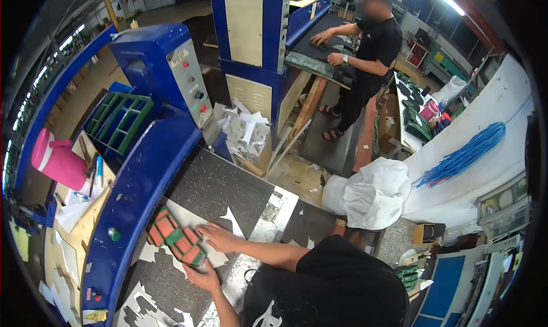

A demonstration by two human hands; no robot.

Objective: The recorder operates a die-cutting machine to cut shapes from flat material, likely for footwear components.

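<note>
A green-framed cutting die with red-orange pads [176,238] lies on a white sheet [216,255] over the dark speckled bed of a blue press [145,173]. My right hand [220,237] is at the die's far right side, its fingers against the edge. My left hand [202,275] grips the near end, with the thumb and fingers at its corner. Both hands are closed on the die from opposite sides; the fingertips are partly hidden. Cut white scraps [137,307] lie on the bed nearby.
The press's blue arm curves along the left, with a pink jug [60,161] and green dies [120,121] beyond it. A bin of white offcuts [246,130] stands ahead. A white sack [371,193] sits to the right. Another person [371,47] works at a second press.
</note>
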